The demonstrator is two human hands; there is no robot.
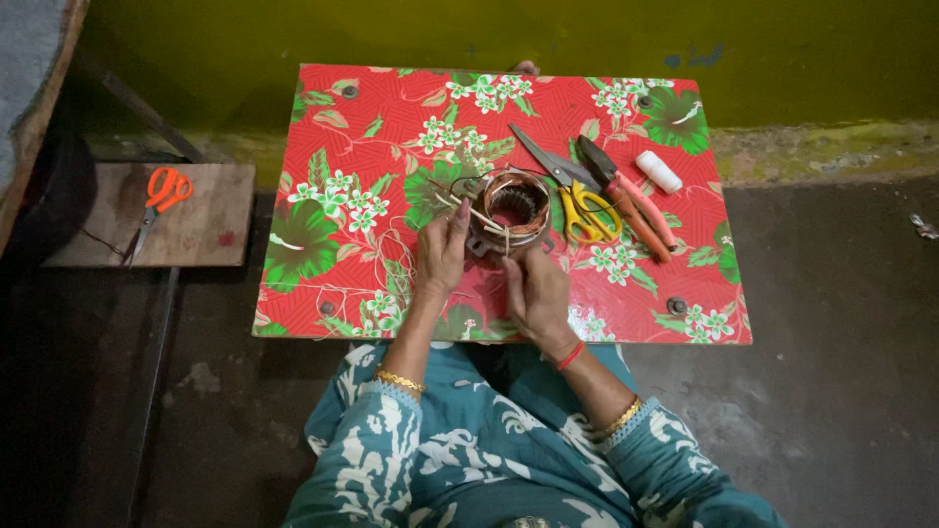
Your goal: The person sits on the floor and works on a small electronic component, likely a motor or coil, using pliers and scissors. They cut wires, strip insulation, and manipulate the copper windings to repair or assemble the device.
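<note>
A round motor stator (pixel 513 208) with copper wire windings lies in the middle of a small table (pixel 372 108) covered in a red floral sheet. Thin pale strips stick out of its left side. My left hand (pixel 442 252) pinches the stator's left edge by those strips. My right hand (pixel 535 291) grips its near rim from below. Loose thin wire trails on the table to the left of my left hand.
Yellow-handled scissors (pixel 577 200), pink-handled pliers (pixel 626 196) and a white spool (pixel 658 171) lie right of the stator. Orange-handled scissors (pixel 159 198) rest on a wooden board (pixel 205 230) at the left. A green wall stands behind; dark floor surrounds the table.
</note>
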